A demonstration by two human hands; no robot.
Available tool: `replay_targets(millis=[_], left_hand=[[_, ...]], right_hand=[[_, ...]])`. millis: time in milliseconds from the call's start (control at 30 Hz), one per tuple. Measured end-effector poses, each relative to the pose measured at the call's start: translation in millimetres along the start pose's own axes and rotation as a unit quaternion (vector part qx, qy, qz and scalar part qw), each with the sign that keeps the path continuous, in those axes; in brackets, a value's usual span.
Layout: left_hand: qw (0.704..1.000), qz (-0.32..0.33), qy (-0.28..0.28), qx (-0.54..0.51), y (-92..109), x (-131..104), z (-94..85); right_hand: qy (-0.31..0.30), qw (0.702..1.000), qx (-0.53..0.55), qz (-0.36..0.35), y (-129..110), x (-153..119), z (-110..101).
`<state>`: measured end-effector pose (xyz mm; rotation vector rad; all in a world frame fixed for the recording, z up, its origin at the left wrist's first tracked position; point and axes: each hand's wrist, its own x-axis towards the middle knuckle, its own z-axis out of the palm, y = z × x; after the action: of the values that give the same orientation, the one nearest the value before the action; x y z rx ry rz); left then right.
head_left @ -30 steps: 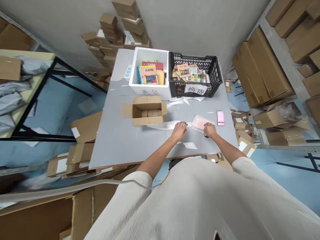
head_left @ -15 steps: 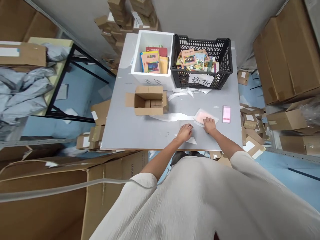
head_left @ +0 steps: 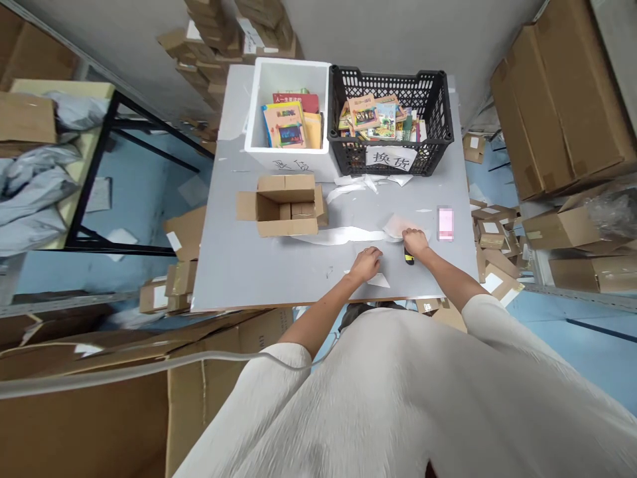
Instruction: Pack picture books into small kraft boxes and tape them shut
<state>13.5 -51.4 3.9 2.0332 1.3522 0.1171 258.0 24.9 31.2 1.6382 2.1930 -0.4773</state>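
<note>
1. The pink packet (head_left: 395,226), in cloudy wrapping, lies right of centre in the frame on the tabletop (head_left: 239,265). It is placed up and to the left of the fingers of the right hand (head_left: 417,243), with its lower right part touched or covered by them.
2. The packet's long axis appears to run roughly sideways, though its outline is partly hidden. The right hand is the nearer one; the left hand (head_left: 367,263) is set apart, lower and to the left.
3. A black and yellow cutter (head_left: 409,257) is seen just below the right fingers, its long axis pointing roughly up and down the frame. Whether it is gripped or merely covered cannot be told.
4. The left fingers are loosely bent and released, with nothing seen between them, beside a white scrap (head_left: 379,280).
5. A white strip (head_left: 343,236) is stretched sideways between the open carton (head_left: 287,228) and the packet.
6. On the black crate (head_left: 343,145), upper right of centre, a sign (head_left: 391,158) is marked "换货". On the white box (head_left: 263,156) beside it, handwriting is seen, apparently "退货", the first character being unclear.
7. "人一生要读的" can be read on a red book (head_left: 301,103). The phone's (head_left: 445,224) screen is blurred, and no brand can be made out.
</note>
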Motion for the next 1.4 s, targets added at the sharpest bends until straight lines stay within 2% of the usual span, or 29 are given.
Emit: replay_targets(millis=[167,300,533,667,733,867,1033,1167,1333,1400], left_hand=[[1.0,0.002,0.008,-0.015,-5,5,-2.1],[0.999,-0.032,0.009,-0.027,-14,2,-1.3],[0.991,-0.108,0.042,-0.07,-42,-20,1.3],[0.978,-0.146,0.089,-0.119,-58,-34,1.0],[0.974,-0.155,0.112,-0.119,-63,-39,0.1],[0.978,-0.154,0.12,-0.08,-67,-44,-3.1],[0.988,-0.142,0.036,-0.049,-59,-40,-7.2],[0.991,-0.127,-0.011,-0.05,-51,-33,-6.9],[0.991,-0.113,-0.037,-0.06,-48,-27,-0.7],[0.991,-0.112,-0.039,-0.063,-50,-26,2.4]], right_hand=[[0.051,0.999,-0.002,0.009,-11,-1,-27],[0.057,0.998,0.022,0.031,-45,-5,-32],[0.023,0.994,0.104,0.023,-114,-11,-5],[0.02,0.988,0.153,-0.011,-132,-6,15],[0.019,0.98,0.197,-0.004,-135,-2,24],[0.036,0.949,0.307,0.058,-131,2,36],[0.125,0.888,0.417,0.146,-107,-1,42],[0.183,0.865,0.411,0.224,-69,-6,39],[0.191,0.827,0.401,0.344,-21,-11,30],[0.224,0.83,0.378,0.343,-11,-15,27]])
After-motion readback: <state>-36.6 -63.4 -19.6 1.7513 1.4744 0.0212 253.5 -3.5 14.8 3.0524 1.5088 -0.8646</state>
